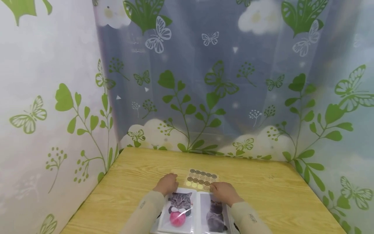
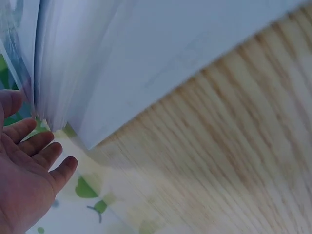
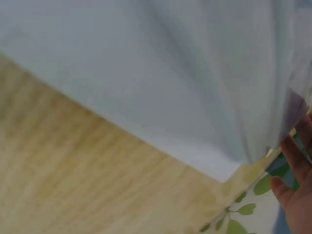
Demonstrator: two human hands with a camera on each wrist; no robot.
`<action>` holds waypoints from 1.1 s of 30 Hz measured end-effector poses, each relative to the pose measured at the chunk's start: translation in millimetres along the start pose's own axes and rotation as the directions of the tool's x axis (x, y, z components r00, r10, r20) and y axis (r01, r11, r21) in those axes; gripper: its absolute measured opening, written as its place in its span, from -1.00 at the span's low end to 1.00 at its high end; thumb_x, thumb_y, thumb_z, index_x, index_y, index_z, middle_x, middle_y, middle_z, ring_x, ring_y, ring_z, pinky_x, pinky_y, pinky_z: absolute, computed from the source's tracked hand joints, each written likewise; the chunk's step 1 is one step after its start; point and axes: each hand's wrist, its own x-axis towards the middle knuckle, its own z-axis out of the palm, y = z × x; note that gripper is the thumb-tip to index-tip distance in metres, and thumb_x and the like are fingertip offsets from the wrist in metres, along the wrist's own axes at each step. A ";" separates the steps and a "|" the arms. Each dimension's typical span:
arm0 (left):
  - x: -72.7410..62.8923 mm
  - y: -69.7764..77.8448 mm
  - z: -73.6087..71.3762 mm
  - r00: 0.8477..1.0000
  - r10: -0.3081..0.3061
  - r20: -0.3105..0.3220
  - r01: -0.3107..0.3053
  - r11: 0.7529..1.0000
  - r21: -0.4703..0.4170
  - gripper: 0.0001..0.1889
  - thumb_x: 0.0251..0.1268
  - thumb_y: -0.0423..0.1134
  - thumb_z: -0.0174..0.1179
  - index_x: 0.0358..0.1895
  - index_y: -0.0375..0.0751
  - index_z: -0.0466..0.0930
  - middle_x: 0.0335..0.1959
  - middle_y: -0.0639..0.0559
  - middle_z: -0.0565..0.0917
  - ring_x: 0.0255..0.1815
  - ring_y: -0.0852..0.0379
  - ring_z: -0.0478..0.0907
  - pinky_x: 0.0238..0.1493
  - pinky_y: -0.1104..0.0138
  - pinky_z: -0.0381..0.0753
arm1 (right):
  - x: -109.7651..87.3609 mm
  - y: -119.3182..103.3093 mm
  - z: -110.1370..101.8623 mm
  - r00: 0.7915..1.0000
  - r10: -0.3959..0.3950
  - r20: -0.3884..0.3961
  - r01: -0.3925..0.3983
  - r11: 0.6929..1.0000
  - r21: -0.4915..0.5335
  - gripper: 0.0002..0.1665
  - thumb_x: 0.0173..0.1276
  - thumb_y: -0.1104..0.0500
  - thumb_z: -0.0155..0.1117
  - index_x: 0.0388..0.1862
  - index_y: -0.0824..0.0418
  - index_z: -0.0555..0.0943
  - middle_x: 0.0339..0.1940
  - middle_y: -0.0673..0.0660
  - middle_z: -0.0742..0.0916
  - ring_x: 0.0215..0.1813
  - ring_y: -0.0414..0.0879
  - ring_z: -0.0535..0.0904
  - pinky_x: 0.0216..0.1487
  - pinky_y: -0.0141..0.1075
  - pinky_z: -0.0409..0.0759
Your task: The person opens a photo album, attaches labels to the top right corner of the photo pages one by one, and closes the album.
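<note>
A photo album (image 1: 196,213) lies spread on the table, with a tabby cat and a pink ball on its left page and a grey cat on its right page. At its upper left corner is my left hand (image 1: 167,184), whose fingers (image 2: 43,155) extend loosely beside the page edges. My right hand (image 1: 225,192) rests at the upper right corner, covering part of the grey cat photo. Its visible fingers (image 3: 295,158) reach along the page edges; the thumb is hidden there. Just beyond the album lies a sheet of round stickers (image 1: 202,178), dark and pale yellow.
The wood-grain table (image 1: 257,182) extends around the album on both sides. A curtain (image 1: 187,97) printed with leaves and butterflies stands behind the table, with similar cloth at left and right.
</note>
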 end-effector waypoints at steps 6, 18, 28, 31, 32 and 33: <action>0.1 7.2 5.8 0.999 -0.013 -0.038 0.012 1.000 -0.022 -0.62 0.37 -0.29 0.10 0.13 -0.50 0.54 0.11 -0.39 0.59 0.19 -0.34 0.49 0.26 -0.12 0.43 | -4.6 6.9 -6.6 0.982 0.172 -0.082 -0.170 0.985 0.031 -0.69 0.51 0.18 0.01 -0.19 0.32 0.67 -0.22 0.26 0.72 -0.09 0.23 0.64 -0.05 0.16 0.60; 5.2 32.8 26.4 0.997 -0.083 0.000 0.083 0.993 0.088 -0.55 0.41 -0.05 0.10 0.04 -0.43 0.62 0.12 -0.39 0.54 0.25 -0.31 0.41 0.22 -0.19 0.39 | -8.6 -5.8 2.8 0.933 0.359 0.035 -0.359 0.933 0.005 -0.61 0.45 0.10 0.06 -0.14 0.40 0.67 -0.05 0.44 0.63 0.08 0.41 0.51 0.17 0.46 0.27; 7.5 35.3 31.0 0.993 -0.117 0.010 0.115 0.990 0.081 -0.56 0.44 -0.02 0.05 -0.01 -0.38 0.66 0.14 -0.38 0.53 0.28 -0.29 0.37 0.24 -0.20 0.36 | -5.8 -11.5 8.0 0.949 0.316 0.024 -0.315 0.949 -0.028 -0.67 0.39 0.14 0.05 -0.27 0.34 0.68 -0.17 0.33 0.63 -0.01 0.32 0.53 0.13 0.43 0.31; 8.4 34.8 30.9 0.992 -0.124 0.026 0.122 0.991 0.057 -0.54 0.47 -0.02 0.01 0.03 -0.38 0.65 0.19 -0.40 0.51 0.33 -0.32 0.33 0.28 -0.22 0.32 | -4.0 -9.9 9.2 0.949 0.312 0.041 -0.311 0.950 -0.030 -0.66 0.39 0.14 0.04 -0.26 0.35 0.67 -0.12 0.35 0.63 0.04 0.34 0.51 0.16 0.45 0.28; 8.4 34.7 30.4 0.992 -0.125 0.031 0.123 0.991 0.047 -0.54 0.47 -0.02 0.01 0.03 -0.39 0.65 0.20 -0.41 0.50 0.34 -0.33 0.32 0.29 -0.23 0.30 | -3.3 -9.1 9.8 0.949 0.313 0.046 -0.312 0.950 -0.032 -0.66 0.39 0.14 0.04 -0.25 0.36 0.67 -0.10 0.36 0.63 0.05 0.35 0.51 0.16 0.45 0.27; 8.4 34.5 30.1 0.991 -0.125 0.037 0.124 0.992 0.037 -0.54 0.47 -0.03 0.00 0.04 -0.39 0.65 0.21 -0.42 0.49 0.36 -0.34 0.30 0.30 -0.24 0.27 | -2.6 -8.3 10.5 0.948 0.315 0.052 -0.314 0.949 -0.034 -0.65 0.38 0.14 0.03 -0.24 0.37 0.67 -0.09 0.37 0.62 0.06 0.35 0.50 0.17 0.45 0.27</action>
